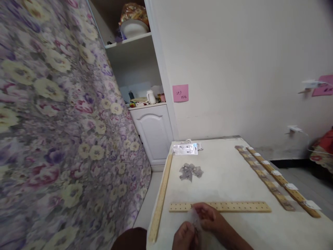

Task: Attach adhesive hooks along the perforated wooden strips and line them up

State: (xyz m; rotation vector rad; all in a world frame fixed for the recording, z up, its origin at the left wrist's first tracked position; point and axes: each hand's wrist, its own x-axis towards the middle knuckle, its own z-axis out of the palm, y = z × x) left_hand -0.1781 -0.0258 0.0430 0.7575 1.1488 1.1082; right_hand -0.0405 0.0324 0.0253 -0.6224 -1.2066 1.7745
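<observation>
Landmark: holed wooden strip [241, 207] lying crosswise on the white tabletop [221, 166]. Both hands at its near edge, left of its middle, on one small clear packet [193, 217]. Left hand [184, 236], nearer the person than the strip, pinches the packet's lower part, thumb against curled fingers. Right hand [209, 219] overlaps the strip in view, fingertips closed on the packet's upper edge; can't tell if it touches the wood. Packet contents too small to make out.

Beyond the strip's left half: loose pile of grey see-through packets [187, 172]. Farther past that, flat clear packaging [184, 149]. Left of the strip, a second wooden strip [161, 198] runs lengthwise along the edge. Right of the strip, two angled rows: inner row [265, 177] with clear pieces, outer row [283, 182] with white cards.
</observation>
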